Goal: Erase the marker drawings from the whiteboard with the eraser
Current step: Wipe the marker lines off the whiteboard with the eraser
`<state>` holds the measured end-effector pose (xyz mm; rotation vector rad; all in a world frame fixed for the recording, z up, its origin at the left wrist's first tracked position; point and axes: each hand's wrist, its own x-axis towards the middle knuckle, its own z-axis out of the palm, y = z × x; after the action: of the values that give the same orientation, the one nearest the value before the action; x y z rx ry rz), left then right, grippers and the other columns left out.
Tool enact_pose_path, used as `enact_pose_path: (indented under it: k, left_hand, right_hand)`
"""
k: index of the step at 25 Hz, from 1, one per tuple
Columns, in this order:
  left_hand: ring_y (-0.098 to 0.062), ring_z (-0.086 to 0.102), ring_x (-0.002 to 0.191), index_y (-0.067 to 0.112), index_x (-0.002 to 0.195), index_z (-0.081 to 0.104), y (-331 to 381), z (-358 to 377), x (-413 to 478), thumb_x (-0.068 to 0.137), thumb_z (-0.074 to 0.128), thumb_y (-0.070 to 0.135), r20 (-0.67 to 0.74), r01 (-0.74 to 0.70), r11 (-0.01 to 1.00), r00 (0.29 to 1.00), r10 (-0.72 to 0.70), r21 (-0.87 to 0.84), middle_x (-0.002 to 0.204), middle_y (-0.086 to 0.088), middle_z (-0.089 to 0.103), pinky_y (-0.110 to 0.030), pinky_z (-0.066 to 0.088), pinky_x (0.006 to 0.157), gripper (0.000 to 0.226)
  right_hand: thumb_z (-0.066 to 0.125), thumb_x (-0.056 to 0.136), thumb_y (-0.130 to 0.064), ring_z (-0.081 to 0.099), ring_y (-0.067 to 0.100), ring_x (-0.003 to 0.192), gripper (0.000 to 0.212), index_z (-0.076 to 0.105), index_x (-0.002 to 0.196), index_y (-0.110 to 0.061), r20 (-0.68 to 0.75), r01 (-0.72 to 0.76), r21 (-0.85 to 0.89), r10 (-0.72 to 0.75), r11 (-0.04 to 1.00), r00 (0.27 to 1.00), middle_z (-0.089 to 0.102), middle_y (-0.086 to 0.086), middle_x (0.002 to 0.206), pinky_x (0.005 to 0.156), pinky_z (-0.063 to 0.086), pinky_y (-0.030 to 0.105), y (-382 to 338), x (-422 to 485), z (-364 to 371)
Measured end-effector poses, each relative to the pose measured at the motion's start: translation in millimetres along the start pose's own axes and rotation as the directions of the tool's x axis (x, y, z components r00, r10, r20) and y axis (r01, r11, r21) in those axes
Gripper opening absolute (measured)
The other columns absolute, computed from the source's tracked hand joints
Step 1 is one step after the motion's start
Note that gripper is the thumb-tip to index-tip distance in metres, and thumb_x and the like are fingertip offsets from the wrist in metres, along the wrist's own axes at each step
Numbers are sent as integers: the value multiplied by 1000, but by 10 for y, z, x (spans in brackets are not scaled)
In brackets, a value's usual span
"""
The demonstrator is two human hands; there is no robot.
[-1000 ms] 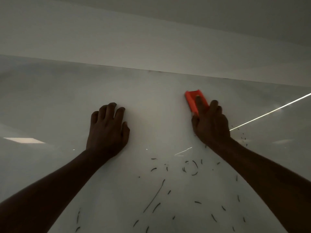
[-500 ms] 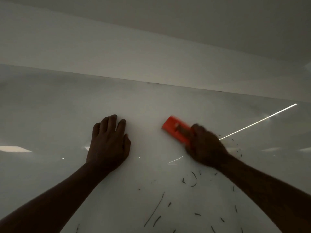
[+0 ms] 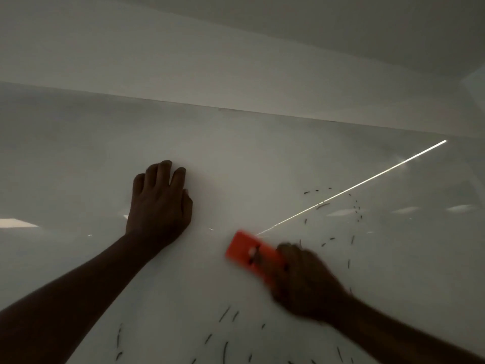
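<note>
Nearest, short dark marker strokes (image 3: 225, 355) are scattered along the bottom of the whiteboard (image 3: 78, 158), between the two forearms, not yet wiped. Just above them the right hand (image 3: 307, 282) grips the orange eraser (image 3: 252, 256), its fingers wrapped around the eraser's near end; the hand is motion-blurred, so the exact finger placement cannot be told. The eraser lies flat against the board, tilted up to the left. To its right more dashes (image 3: 322, 205) curve in a loose arc, crossed by a bright reflected streak of light (image 3: 367, 181). Farther up and left, the left hand (image 3: 160, 203) rests palm-down on the board, fingers pressed together and holding nothing, apparently bracing.

The step in hand looks like mid-wipe, with much of the drawing left. The next move likely calls for firm, overlapping passes down through the lower strokes and then out across the right-hand arc.

Compared with half a second ago, the eraser has swept down and slightly right from beside the left hand, and the strokes that lay beneath it are gone; the left hand has stayed put.
</note>
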<state>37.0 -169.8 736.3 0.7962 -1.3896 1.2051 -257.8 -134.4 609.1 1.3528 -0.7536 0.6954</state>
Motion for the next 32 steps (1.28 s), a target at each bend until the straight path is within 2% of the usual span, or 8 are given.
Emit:
enact_pose_path:
  k: [5,11,14,17,19,23,30,32]
  left_hand:
    - [-45,45,124,-2,129,54,43,-8,13,91,45,27,17,5,1000,1000,-6,22,136,-27,48,-55,38,98,48]
    - [-46,45,123,-3,130,54,25,-30,0,90,45,30,21,-18,1000,1000,17,26,136,-29,47,-57,39,95,52]
    - [-48,44,123,-4,130,53,45,-39,9,90,45,30,27,-7,1000,1000,6,23,136,-30,46,-59,39,95,52]
    - [-50,46,126,-4,131,57,226,-9,31,89,45,29,35,-79,996,996,78,27,138,-32,49,-59,39,98,55]
    - [-50,50,128,-1,134,61,598,97,46,88,43,31,59,-244,970,968,244,-10,141,-31,52,-58,40,102,58]
    - [-44,54,128,4,132,64,1339,354,-52,86,44,31,97,-379,919,916,389,-108,141,-25,57,-53,41,104,57]
    - [-43,51,127,2,132,62,1428,413,-101,90,43,29,33,-368,926,928,372,-83,141,-24,55,-53,42,103,53]
    - [-43,50,127,2,133,62,1438,419,-105,91,45,29,32,-376,923,925,379,-76,141,-25,55,-53,42,102,53]
  right_hand:
    - [34,92,-46,57,39,72,70,26,154,-15,-82,-780,5,777,626,624,51,26,106,55,54,42,595,290,159]
    - [40,97,-47,58,26,76,60,28,153,-27,109,193,112,-205,975,973,59,15,106,64,51,31,-320,-320,-44]
    - [44,94,-47,59,37,72,60,41,147,-19,-28,-307,-4,307,952,951,56,18,98,58,48,37,750,-320,182]
    - [49,94,-42,56,39,80,70,23,156,-21,-97,-847,-39,841,531,532,50,22,106,62,53,42,1207,-161,211]
    - [48,94,-41,57,38,78,71,23,156,-18,-100,-848,27,846,529,524,51,23,108,61,52,42,846,45,149]
    - [48,94,-44,54,31,68,67,27,153,-21,-6,-207,35,207,978,978,53,17,98,51,48,35,659,-311,66]
    - [42,98,-42,58,42,84,67,18,157,-21,-64,-888,-63,886,455,458,49,25,111,68,50,44,1982,-572,270]
    - [43,95,-41,58,39,75,68,24,156,-17,-111,-804,3,799,595,591,51,25,108,60,50,41,1482,-565,265]
